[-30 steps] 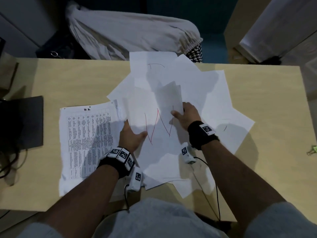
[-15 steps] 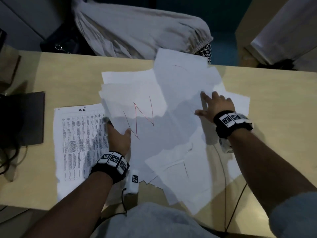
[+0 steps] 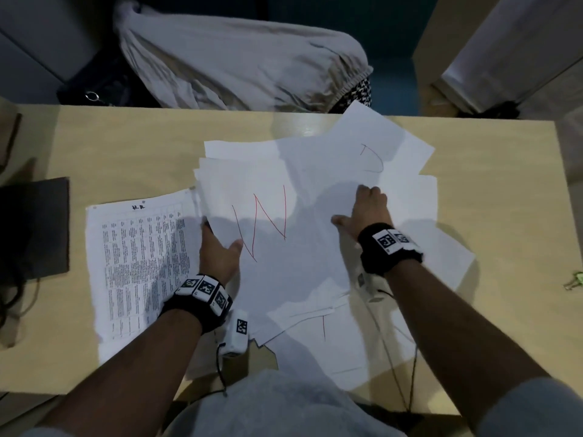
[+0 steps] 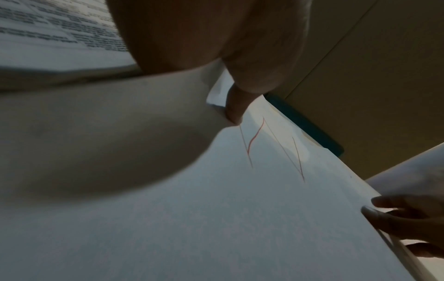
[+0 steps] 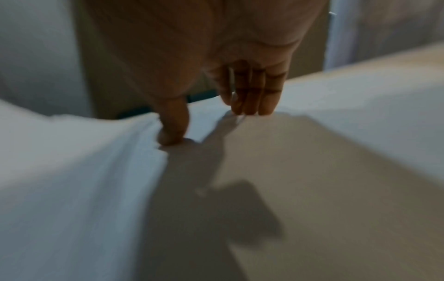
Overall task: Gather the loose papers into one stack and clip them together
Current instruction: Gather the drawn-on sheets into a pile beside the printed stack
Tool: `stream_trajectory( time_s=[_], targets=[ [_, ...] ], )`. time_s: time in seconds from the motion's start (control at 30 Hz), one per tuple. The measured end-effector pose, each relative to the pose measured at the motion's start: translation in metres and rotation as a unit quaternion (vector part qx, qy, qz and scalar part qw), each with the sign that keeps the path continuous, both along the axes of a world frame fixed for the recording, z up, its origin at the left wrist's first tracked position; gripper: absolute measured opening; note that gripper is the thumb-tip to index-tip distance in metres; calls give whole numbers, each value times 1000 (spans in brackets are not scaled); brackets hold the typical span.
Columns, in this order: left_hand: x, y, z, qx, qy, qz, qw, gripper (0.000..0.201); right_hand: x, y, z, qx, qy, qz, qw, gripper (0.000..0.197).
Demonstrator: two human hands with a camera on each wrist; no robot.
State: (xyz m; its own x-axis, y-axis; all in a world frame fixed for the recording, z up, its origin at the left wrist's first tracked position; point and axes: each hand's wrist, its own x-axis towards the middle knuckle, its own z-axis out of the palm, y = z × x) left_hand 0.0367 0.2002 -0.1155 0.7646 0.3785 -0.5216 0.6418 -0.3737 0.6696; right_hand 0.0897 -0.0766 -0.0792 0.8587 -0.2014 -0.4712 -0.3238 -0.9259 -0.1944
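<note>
The left hand pinches the edge of the red-marked sheet, thumb on top. The right hand presses bent fingers onto the loose papers beneath it on the table.

Your table: pale wood top. On it you have a spread of white papers at the middle, a printed sheet to their left, a dark pad at the left edge, and a green clip at the right edge.
</note>
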Motion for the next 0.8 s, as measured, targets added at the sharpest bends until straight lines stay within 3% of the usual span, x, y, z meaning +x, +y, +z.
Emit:
stream_trajectory(
  time_s=[0.07,0.13,0.2,0.3,0.47,0.63,0.67,0.73,0.8],
  targets=[
    [1,-1,-1,-4,6,-10,1000,79,-4,19,-8,82,29,-98,991,79],
    [0,1,-3,-3,4,-20,1000,77,-5,29,-12,136,41,-138,980,60],
    [-1,5,-4,-4,-1,-28,1000,79,-6,32,-6,128,27,-88,988,38],
    [-3,9,-3,-17,-15,-14,1000,78,-5,18,12,132,-21,-52,990,22],
    [-8,25,-2,-37,-20,6,999,69,0,-39,35,125,-97,-88,984,26],
    [-5,34,7,-41,-38,-11,998,54,-15,-76,28,150,-77,-72,983,16],
    [-5,34,8,-39,-45,-20,998,53,-22,-79,21,147,-87,-94,981,24],
    [-8,31,13,-47,-58,-38,997,55,-38,-80,11,105,-86,-184,974,74],
    [-13,26,13,-37,-53,-52,997,55,-54,-75,3,26,-29,-234,971,104]
  ],
)
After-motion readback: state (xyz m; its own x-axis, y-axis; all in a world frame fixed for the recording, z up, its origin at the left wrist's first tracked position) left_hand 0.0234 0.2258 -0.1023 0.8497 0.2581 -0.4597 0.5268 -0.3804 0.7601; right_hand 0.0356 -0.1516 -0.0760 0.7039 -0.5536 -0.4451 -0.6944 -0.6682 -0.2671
